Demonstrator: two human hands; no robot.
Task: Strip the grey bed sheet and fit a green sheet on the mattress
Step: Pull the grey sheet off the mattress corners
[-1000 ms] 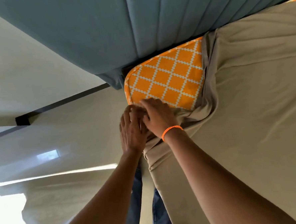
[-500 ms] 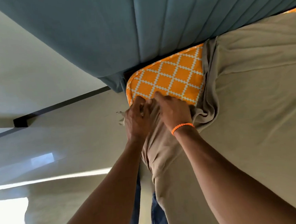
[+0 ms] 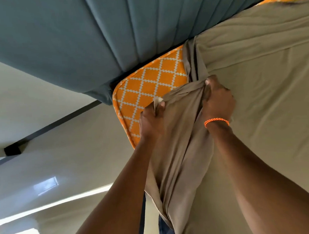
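The corner of the grey-beige fabric bed sheet [image 3: 258, 110] is gathered off the orange, white-latticed mattress [image 3: 148, 84], whose bared corner lies just beyond both hands, against the blue-grey padded headboard [image 3: 73, 40]. The hem is pinched in the curled fingers of the left hand [image 3: 151, 120], nearer the bared corner, while a bunch of cloth is gripped by the right hand [image 3: 218, 102] with the orange wristband [image 3: 216, 121]. The gathered fold runs back towards the person, so the pull is judged to follow it; no green sheet is seen.
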